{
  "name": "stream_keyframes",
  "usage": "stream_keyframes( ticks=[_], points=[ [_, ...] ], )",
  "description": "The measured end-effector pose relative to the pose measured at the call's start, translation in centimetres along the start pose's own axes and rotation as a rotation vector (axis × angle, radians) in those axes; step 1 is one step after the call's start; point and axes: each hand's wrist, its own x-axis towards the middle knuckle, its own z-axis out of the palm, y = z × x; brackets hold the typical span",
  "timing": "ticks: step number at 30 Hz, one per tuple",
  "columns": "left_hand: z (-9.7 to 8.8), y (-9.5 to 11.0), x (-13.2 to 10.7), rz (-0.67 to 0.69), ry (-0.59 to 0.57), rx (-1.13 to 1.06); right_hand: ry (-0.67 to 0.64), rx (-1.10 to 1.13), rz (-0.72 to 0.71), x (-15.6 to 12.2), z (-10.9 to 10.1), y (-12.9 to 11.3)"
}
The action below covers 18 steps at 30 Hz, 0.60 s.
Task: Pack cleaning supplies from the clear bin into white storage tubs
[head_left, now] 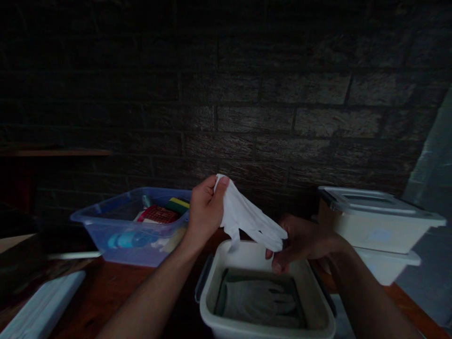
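Observation:
A white glove (243, 209) stretches slantwise between my hands, above an open white bin. My left hand (208, 205) is closed on the glove's cuff, with the thumb on top. At the lower right end, my right hand (300, 240) is closed around the glove's fingertips; part of its grip is hidden behind the fabric. Below them, the white bin (212, 301) holds another pale glove (259, 301), lying flat on something dark green.
On the left stands a translucent blue bin (134, 254) with a yellow-green sponge (177, 205) and a red packet (158, 214). Lidded white boxes (374, 230) are stacked at right. A white slatted piece (45, 306) lies on the wooden table (106, 287); a dark brick wall (236, 117) rises behind.

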Motion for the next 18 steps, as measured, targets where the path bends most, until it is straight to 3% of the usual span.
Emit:
stream_keyframes(
  ticks=[2,4,8,11,14,18],
  points=[
    [0.1,0.1,-0.1,-0.025,-0.031,-0.009,0.003,-0.003,0.006,-0.6,-0.9,-0.1],
    [0.4,0.2,-0.5,-0.054,-0.114,0.009,0.116,-0.031,-0.058,-1.3,-1.5,-0.4],
    [1.7,0.5,-2.0,-0.094,-0.414,0.054,0.434,-0.054,-0.286,-1.2,-1.0,-1.5],
    [2.5,0.7,-3.2,-0.162,-0.605,0.019,0.443,0.016,-0.387,0.2,0.4,-1.9],
    [2.6,0.8,-3.8,-0.234,-0.685,-0.041,0.478,0.023,-0.425,1.3,1.1,-1.7],
    [2.4,1.0,-3.6,-0.286,-0.696,-0.108,0.54,0.011,-0.413,1.3,0.9,-1.3]
  ],
)
